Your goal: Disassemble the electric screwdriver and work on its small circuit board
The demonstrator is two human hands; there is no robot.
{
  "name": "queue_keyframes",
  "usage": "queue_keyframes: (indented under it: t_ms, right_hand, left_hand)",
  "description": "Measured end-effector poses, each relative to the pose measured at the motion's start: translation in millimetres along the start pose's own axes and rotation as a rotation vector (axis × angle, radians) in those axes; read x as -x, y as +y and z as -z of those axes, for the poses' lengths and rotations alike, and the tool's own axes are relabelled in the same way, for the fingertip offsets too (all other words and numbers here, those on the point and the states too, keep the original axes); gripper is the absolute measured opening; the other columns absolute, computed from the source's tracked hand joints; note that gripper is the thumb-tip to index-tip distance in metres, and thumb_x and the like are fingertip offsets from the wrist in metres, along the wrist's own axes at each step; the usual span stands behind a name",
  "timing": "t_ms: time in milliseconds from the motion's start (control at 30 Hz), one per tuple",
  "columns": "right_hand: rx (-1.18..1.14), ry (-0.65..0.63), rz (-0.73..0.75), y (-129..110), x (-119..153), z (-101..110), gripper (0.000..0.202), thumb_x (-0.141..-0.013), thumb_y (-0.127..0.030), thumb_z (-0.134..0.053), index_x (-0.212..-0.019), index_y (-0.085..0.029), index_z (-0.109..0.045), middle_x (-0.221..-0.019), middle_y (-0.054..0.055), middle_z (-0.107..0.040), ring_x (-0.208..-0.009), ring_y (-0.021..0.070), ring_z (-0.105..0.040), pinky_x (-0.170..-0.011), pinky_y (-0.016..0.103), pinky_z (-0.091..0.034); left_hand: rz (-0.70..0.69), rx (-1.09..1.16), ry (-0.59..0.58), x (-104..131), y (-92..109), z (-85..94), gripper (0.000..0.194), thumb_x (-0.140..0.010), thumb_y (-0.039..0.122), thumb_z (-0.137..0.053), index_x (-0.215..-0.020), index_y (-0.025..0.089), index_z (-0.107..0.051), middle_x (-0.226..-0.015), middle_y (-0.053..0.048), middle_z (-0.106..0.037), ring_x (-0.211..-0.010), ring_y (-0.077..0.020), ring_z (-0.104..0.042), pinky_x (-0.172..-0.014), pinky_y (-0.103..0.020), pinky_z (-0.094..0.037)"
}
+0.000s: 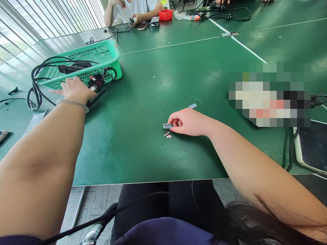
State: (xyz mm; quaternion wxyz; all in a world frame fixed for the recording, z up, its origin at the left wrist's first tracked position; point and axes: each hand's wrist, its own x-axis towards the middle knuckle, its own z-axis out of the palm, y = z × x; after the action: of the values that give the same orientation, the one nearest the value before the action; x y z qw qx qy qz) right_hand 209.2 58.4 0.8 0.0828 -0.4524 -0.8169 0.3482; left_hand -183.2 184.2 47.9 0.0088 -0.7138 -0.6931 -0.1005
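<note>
blue-grey small rectangular part (167,126) pinched in right hand (190,121), long axis roughly left-right, tiny metal bits (168,135) just nearside. left hand (76,90) at green perforated plastic basket (119,63), can't tell its grip.

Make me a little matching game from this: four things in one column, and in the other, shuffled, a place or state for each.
Things
1. Light green plastic basket
2. Small red plastic box
3. Right hand
4. Left hand

Places and states
A. Has a pale bangle at its wrist
B. At the far side, near another person's hand
C. Has black cable draped over its rim
D. Grips a small blue-grey part

Pairs: 1-C, 2-B, 3-D, 4-A
</note>
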Motion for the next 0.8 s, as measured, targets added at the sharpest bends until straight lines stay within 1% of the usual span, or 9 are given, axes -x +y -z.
queue_keyframes:
  t_ms: [33,100,200,300,433,567,667,733,800]
  right_hand:
    - [0.005,0.001,-0.004,0,0,0,0.022,-0.079,-0.035,-0.06,-0.093,-0.02,-0.067,-0.083,0.002,-0.067,-0.065,0.0115,-0.055,-0.061,0.028,-0.04]
    - [0.011,0.002,-0.007,-1,0,0,0.022,-0.078,-0.034,-0.061,-0.094,-0.02,-0.067,-0.084,0.002,-0.067,-0.065,0.0116,-0.055,-0.061,0.028,-0.039]
    - [0.009,0.0,-0.007,-1,0,0,0.022,-0.078,-0.034,-0.062,-0.093,-0.02,-0.067,-0.084,0.002,-0.067,-0.064,0.0113,-0.054,-0.06,0.028,-0.039]
    - [0.006,0.001,-0.005,-1,1,0,0.021,-0.078,-0.034,-0.062,-0.092,-0.02,-0.068,-0.084,0.002,-0.067,-0.064,0.0111,-0.054,-0.059,0.028,-0.039]
    - [0.006,0.008,0.005,0,1,0,0.02,-0.078,-0.033,-0.061,-0.092,-0.02,-0.068,-0.084,0.002,-0.067,-0.063,0.0109,-0.054,-0.06,0.029,-0.04]
    - [0.006,0.011,0.007,-1,1,0,0.021,-0.078,-0.033,-0.061,-0.092,-0.02,-0.067,-0.083,0.002,-0.067,-0.063,0.0109,-0.054,-0.059,0.029,-0.04]
    - [0.009,0.01,0.004,-1,2,0,0.021,-0.078,-0.033,-0.06,-0.092,-0.02,-0.067,-0.083,0.002,-0.067,-0.063,0.0114,-0.054,-0.06,0.029,-0.04]
    - [0.009,0.018,0.003,-1,2,1,0.021,-0.078,-0.034,-0.06,-0.092,-0.02,-0.067,-0.083,0.002,-0.067,-0.064,0.0117,-0.054,-0.06,0.03,-0.041]
    - [0.007,0.025,0.001,-1,3,1,0.021,-0.079,-0.034,-0.06,-0.093,-0.02,-0.067,-0.083,0.002,-0.067,-0.063,0.0117,-0.054,-0.06,0.03,-0.041]
  left_hand:
    - [0.3,-0.082,0.08,0,3,1.0,0.127,-0.044,0.088,-0.058,-0.133,0.0,-0.04,-0.144,-0.023,-0.043,-0.138,-0.0481,-0.024,-0.103,-0.07,-0.003]
    - [0.472,-0.143,0.057,4,15,2.0,0.124,-0.048,0.084,-0.065,-0.14,0.005,-0.033,-0.152,-0.023,-0.033,-0.137,-0.0473,-0.029,-0.104,-0.074,0.0]
    - [0.392,-0.117,0.006,12,32,0.8,0.115,-0.054,0.08,-0.068,-0.141,0.013,-0.031,-0.157,-0.016,-0.024,-0.141,-0.0459,-0.019,-0.105,-0.076,-0.003]
    - [0.274,-0.042,0.054,21,47,-1.5,0.109,-0.056,0.081,-0.066,-0.139,0.019,-0.033,-0.157,-0.01,-0.021,-0.141,-0.0443,-0.014,-0.106,-0.075,-0.004]
    - [0.103,0.017,0.15,43,74,-2.8,0.092,-0.059,0.077,-0.066,-0.132,0.024,-0.045,-0.152,-0.007,-0.029,-0.138,-0.0435,-0.02,-0.107,-0.075,0.0]
    - [-0.074,0.056,0.104,71,99,-8.3,0.062,-0.063,0.072,-0.062,-0.104,0.026,-0.067,-0.142,-0.007,-0.046,-0.135,-0.0437,-0.027,-0.107,-0.071,-0.005]
    - [-0.079,0.033,0.114,82,100,-13.5,0.055,-0.065,0.074,-0.056,-0.086,0.025,-0.071,-0.138,-0.005,-0.052,-0.135,-0.0445,-0.026,-0.104,-0.069,-0.007]
    - [-0.01,-0.007,0.126,83,90,-12.1,0.056,-0.069,0.07,-0.053,-0.094,0.023,-0.071,-0.139,-0.006,-0.051,-0.135,-0.0438,-0.028,-0.103,-0.067,-0.011]
    - [0.102,-0.055,0.118,80,75,-5.2,0.061,-0.075,0.061,-0.052,-0.115,0.017,-0.065,-0.143,-0.012,-0.046,-0.132,-0.0432,-0.031,-0.101,-0.066,-0.019]
